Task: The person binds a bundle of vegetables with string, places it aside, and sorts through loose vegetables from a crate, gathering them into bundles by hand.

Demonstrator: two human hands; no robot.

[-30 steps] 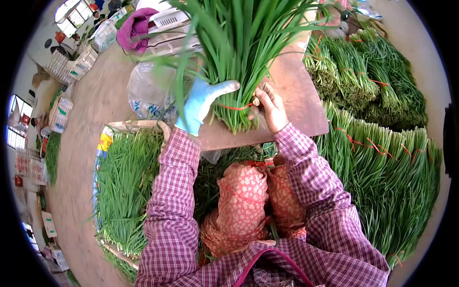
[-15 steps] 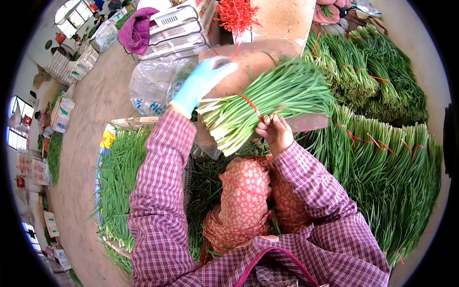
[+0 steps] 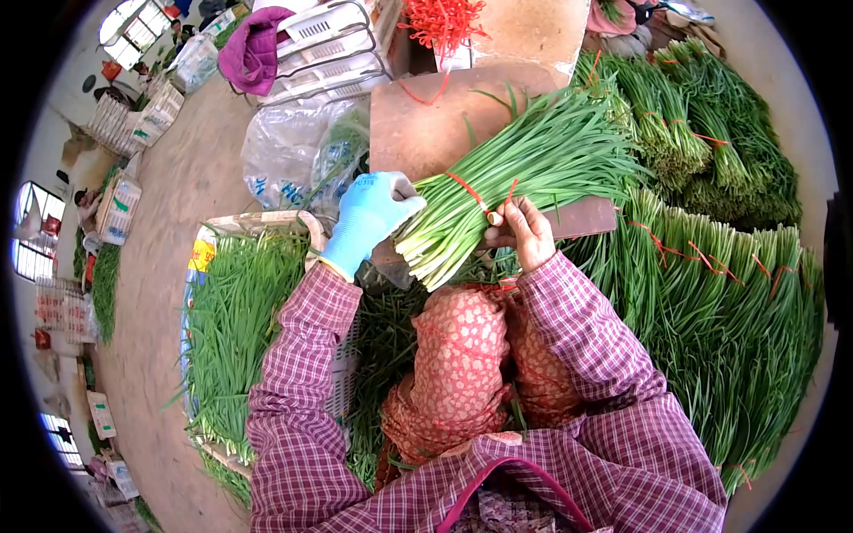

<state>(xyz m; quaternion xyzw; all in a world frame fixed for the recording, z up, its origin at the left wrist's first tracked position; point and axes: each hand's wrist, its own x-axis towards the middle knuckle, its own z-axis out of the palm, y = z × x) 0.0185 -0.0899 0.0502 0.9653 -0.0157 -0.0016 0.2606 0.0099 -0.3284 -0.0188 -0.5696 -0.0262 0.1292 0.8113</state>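
A bunch of garlic chives (image 3: pixel 533 151) lies across the brown board, pale cut ends to the lower left and green leaves to the upper right. A red tie (image 3: pixel 464 188) runs around it near the pale ends. My bare right hand (image 3: pixel 524 233) is closed in a pinch on the tie at the bunch's near side, with a loose tie end sticking up above the fingers. My left hand (image 3: pixel 373 218), in a blue glove with grey fingertips, is at the pale ends with its fingers curled in. What lies inside those fingers is hidden.
Tied chive bunches (image 3: pixel 711 329) are stacked on the right. Loose chives fill a crate (image 3: pixel 315 233) at left. Red ties (image 3: pixel 444 27) hang beyond the brown board (image 3: pixel 418 133). A clear plastic bag (image 3: pixel 284 155) and stacked white crates (image 3: pixel 329 67) stand to the upper left.
My left hand has come down from above the board to the pale stem ends. The bunch has shifted slightly right, and my right hand has stayed at the tie.
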